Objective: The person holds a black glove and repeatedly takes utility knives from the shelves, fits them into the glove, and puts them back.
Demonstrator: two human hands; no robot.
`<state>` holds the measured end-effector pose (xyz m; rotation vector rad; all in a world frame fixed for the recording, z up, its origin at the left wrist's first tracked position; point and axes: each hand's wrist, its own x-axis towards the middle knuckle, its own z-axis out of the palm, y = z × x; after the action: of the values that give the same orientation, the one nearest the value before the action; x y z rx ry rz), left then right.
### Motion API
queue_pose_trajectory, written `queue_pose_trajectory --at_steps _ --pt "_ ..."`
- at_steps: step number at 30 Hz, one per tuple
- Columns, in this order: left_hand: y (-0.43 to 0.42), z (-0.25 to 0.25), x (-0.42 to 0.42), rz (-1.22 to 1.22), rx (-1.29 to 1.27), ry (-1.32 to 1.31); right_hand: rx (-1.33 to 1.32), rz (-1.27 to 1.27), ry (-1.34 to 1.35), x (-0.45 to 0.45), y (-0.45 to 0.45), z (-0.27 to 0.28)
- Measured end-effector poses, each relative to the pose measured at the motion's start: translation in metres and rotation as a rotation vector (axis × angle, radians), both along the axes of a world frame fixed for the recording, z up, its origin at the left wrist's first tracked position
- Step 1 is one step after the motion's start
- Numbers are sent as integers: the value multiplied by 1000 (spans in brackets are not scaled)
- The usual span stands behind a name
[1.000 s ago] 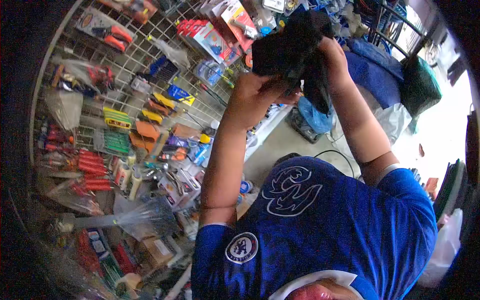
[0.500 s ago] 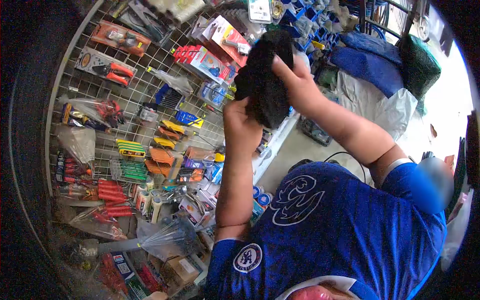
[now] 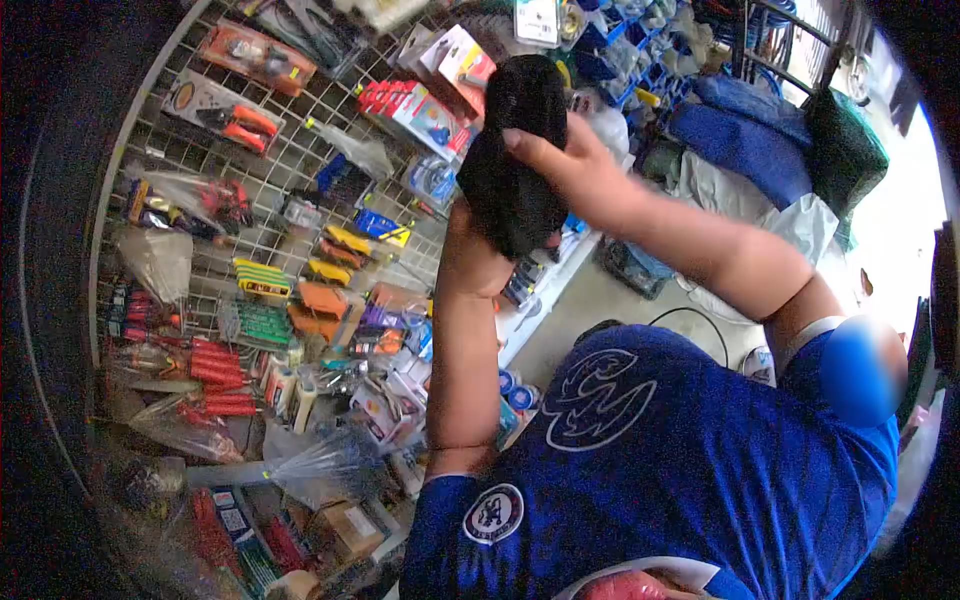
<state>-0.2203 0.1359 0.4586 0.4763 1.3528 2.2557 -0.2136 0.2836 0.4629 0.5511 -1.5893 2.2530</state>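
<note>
A soft, dark black bundle that looks like fabric [image 3: 518, 150] is held up in front of me; I cannot make out its exact kind. From below, my left hand [image 3: 478, 258] grips its lower end, with most of the fingers hidden behind the black material. My right hand [image 3: 572, 165] clasps it from the right side, its thumb lying across the front and its other fingers out of sight. Behind the bundle hang packaged goods on a wire grid rack, among them red and white boxed packs [image 3: 410, 110].
The wire grid rack [image 3: 205, 300] on the left carries several tools, such as orange-handled cutters [image 3: 240, 125]. Below lie a cardboard box [image 3: 350, 528] and plastic bags. Blue bins [image 3: 625, 50] stand at the back, with blue wrapped bundles [image 3: 735, 145] on the right.
Both hands and the black bundle have shifted slightly left in view. The bundle now shows a smoother, more upright face, and the right thumb sits further across it.
</note>
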Motion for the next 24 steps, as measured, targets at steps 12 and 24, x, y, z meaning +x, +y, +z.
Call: queue_pose_trajectory --at_steps 12,24 --pt "1 1 19 317 -415 240 523 -227 -385 -3 21 51" --pt "8 -25 2 342 -299 390 -116 58 -48 -16 21 0"
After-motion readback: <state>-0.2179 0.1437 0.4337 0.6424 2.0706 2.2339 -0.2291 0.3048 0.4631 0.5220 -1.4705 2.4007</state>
